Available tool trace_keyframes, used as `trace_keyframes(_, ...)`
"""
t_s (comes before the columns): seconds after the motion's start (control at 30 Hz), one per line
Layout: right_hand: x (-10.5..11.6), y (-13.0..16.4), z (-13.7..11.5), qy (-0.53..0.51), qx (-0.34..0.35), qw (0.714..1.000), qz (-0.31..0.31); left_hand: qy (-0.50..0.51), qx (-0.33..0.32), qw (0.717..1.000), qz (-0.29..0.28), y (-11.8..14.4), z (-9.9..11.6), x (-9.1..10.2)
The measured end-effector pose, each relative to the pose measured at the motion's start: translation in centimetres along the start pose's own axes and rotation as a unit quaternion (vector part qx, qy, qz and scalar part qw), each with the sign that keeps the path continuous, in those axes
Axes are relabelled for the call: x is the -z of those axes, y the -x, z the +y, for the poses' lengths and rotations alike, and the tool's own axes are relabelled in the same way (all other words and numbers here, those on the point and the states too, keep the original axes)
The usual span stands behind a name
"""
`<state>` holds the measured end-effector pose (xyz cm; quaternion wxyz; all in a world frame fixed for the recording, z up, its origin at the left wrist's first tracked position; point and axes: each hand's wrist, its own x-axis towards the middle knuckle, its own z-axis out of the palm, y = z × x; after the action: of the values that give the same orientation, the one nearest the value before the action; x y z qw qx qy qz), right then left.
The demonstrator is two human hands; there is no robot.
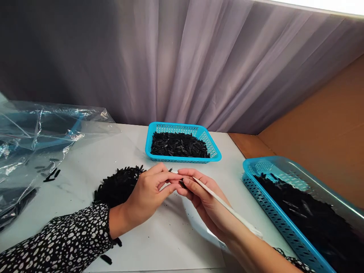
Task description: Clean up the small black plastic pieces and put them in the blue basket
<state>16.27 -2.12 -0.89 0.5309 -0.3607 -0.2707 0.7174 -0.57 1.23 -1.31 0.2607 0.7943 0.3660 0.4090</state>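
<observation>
My left hand (153,185) and my right hand (207,197) meet fingertip to fingertip over the white table. A small dark, slender piece (182,184) is pinched between them, mostly hidden by the fingers. Across my right palm and wrist runs a slim white stick-like tool (227,206), its tip near the thumb; its exact kind is not clear. Beside and partly behind my left hand lies a heap of black slender pieces (116,187). Past both hands stands a blue perforated basket (182,159) with many such pieces in it.
At right, a larger blue basket (278,223) holds more black pieces. Clear plastic sheeting (42,132) covers the left side, with loose black pieces (52,175) near its edge. Behind hang grey curtains (182,64); a brown panel (318,110) rises at right.
</observation>
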Motion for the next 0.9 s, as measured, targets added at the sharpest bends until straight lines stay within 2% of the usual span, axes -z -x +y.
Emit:
trace_keyframes(0.2,-0.3,0.3,0.3,-0.002,-0.001,1.0,-0.004,-0.076,-0.169,0.982,0.043,0.3,-0.6,0.0)
trace_keyframes(0.3,-0.4,0.4,0.3,-0.012,-0.003,1.0,0.003,-0.089,-0.215,0.971,0.052,0.3,-0.5,0.1)
trace_keyframes(0.53,0.0,0.1,0.4,0.008,0.009,0.999,0.033,-0.054,-0.182,0.977,0.094,0.0,0.4,0.6)
trace_keyframes(0.77,-0.7,0.5,0.2,0.029,0.012,0.999,0.036,-0.008,-0.131,0.984,0.117,-0.1,0.2,0.5)
trace_keyframes(0.9,-0.3,-0.2,-0.1,0.082,0.041,0.993,0.079,0.002,-0.111,0.987,0.115,-0.2,0.2,0.4)
